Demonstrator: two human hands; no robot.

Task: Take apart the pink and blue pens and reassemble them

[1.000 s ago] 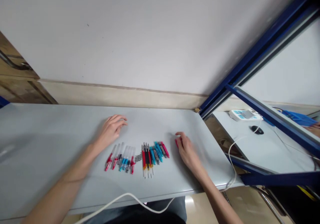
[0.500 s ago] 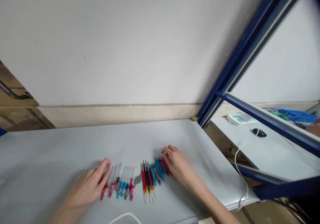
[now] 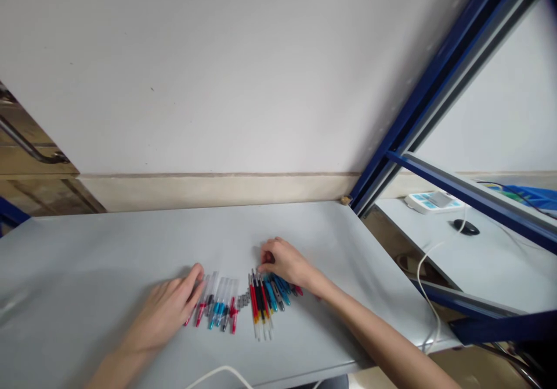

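Note:
My left hand (image 3: 174, 301) rests on the grey table at the left end of a row of clear pen barrels with coloured grips (image 3: 224, 305). Its thumb and forefinger are bent and apart beside the leftmost barrel. My right hand (image 3: 282, 261) reaches over the upper ends of a bundle of red and black pen refills (image 3: 260, 305), fingers curled in a pinch. What those fingertips hold, if anything, is hidden. Blue, grey and pink pen parts (image 3: 281, 290) lie partly under this hand. Small grey springs (image 3: 244, 301) sit between the barrels and the refills.
A white cable (image 3: 221, 370) lies at the table's front edge. Right of the table (image 3: 108, 250) stands a blue metal frame (image 3: 395, 105). Beyond it are a white device with buttons (image 3: 430, 202), a black mouse (image 3: 466, 227) and a blue tray (image 3: 535, 196).
My right hand has moved left from the pink and blue pen parts to the refills' upper ends. My left hand stays beside the barrels. The camera view has shifted slightly.

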